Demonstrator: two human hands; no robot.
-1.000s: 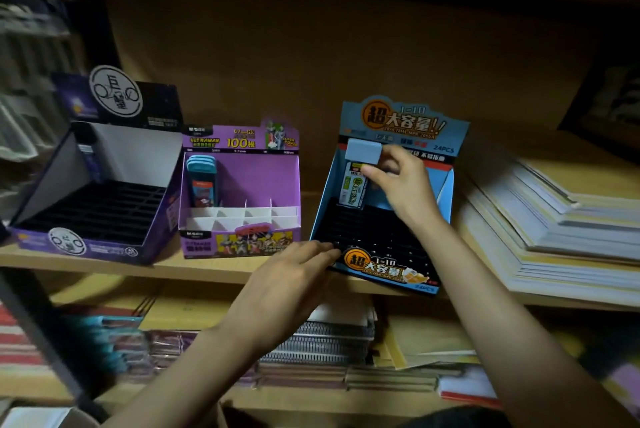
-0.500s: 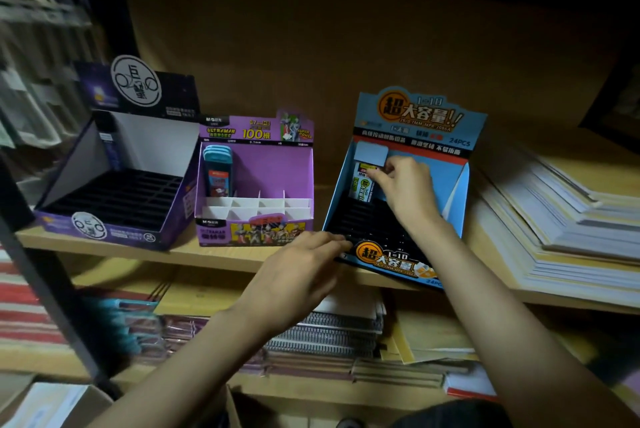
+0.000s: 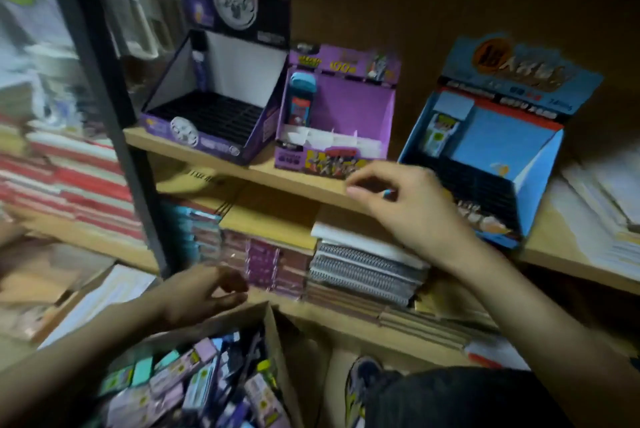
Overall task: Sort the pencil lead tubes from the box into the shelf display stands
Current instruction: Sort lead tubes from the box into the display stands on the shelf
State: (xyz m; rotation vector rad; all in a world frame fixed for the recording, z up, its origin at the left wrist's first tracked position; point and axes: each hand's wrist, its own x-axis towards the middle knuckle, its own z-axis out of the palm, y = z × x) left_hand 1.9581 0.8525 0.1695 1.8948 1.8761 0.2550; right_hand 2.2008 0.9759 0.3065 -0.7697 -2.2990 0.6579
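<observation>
Bare forearms (image 3: 540, 317), dark trousers (image 3: 478, 400), sneaker (image 3: 360, 382) with yellow accents

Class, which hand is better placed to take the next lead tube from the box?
Left: the left hand hangs, apparently empty, just above the box rim; the right hand is up at the shelf edge.

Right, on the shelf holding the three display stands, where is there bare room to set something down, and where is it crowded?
Free: the bare shelf strip in front of the light purple stand, and the near-empty black grids of the dark purple stand and blue stand. Crowded: paper stacks right of it.
</observation>
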